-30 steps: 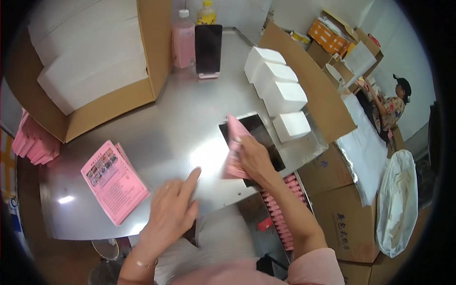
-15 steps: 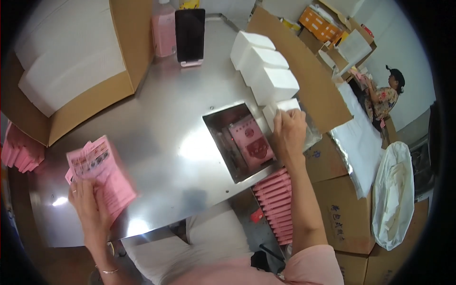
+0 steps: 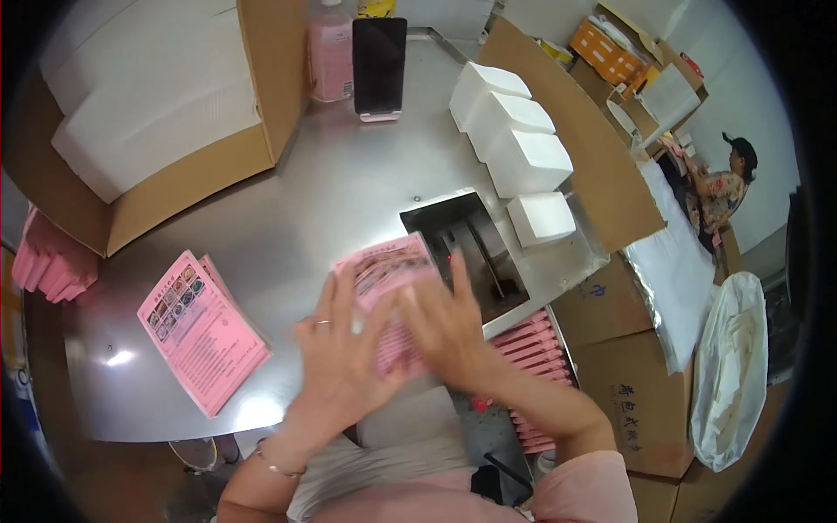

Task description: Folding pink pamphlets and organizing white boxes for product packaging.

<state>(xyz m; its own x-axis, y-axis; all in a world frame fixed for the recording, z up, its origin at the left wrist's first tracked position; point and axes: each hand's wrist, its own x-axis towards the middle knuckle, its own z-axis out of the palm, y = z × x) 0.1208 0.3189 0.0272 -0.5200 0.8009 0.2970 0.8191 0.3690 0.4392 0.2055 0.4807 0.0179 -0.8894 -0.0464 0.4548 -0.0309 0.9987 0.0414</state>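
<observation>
While the left hand [image 3: 336, 362] and right hand [image 3: 449, 327] press together around a pink printed paper leaflet [image 3: 384, 275], seemingly folding it, they hover over the steel table [image 3: 305, 200], between the stack of pink leaflets [image 3: 200, 331] and the recessed metal slot [image 3: 475, 253].

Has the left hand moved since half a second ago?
Yes. The left hand has come rightward, away from the stack of pink leaflets on the table, and now meets the right hand on a pink leaflet.
</observation>
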